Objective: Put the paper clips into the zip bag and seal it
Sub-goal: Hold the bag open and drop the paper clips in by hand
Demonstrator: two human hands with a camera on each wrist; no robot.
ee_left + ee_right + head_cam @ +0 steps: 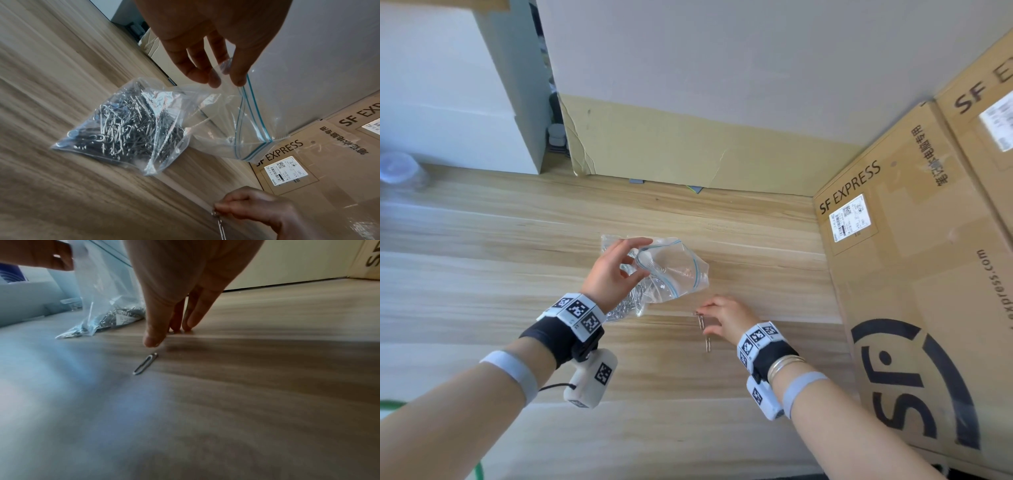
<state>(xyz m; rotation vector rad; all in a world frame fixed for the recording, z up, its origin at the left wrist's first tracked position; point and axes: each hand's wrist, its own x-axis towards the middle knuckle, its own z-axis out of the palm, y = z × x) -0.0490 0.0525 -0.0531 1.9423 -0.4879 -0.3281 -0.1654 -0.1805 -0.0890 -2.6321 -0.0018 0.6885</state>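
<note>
A clear zip bag [681, 270] with a blue seal strip lies partly lifted on the wooden table [482, 240]. A heap of silver paper clips [123, 128] fills its bottom. My left hand [645, 258] pinches the bag's rim between thumb and fingers [226, 81], and the mouth gapes open. To the right of the bag, my right hand [700, 313] is low over the table and pinches one paper clip [701, 322] at its top end [214, 211]. A second loose clip [145, 363] lies flat on the table just below the thumb [152, 340].
Large SF Express cardboard boxes [914, 274] stand close on the right. A cardboard sheet [688, 147] leans on the wall behind the table. A white box [448, 102] and a clear container [400, 171] sit at the back left.
</note>
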